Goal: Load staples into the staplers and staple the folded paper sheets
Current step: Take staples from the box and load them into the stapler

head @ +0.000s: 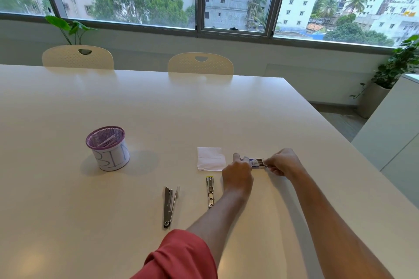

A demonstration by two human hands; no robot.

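Two staplers [170, 206] [210, 191] lie on surface [136, 102], long axes near-far; left hand [237, 175] and right hand [281, 162] both grip staple box [256, 163], axis left-right.

Red sleeve [181, 256] — left arm only

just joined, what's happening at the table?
A person is working both hands on a small blue-and-white staple box: the left hand steadies it while the right hand pinches its open end. Two silver metal staplers lie untouched nearer the person, and the folded white paper sheets sit beside the box. A purple mesh cup labelled BIN stands to the left on the white table.
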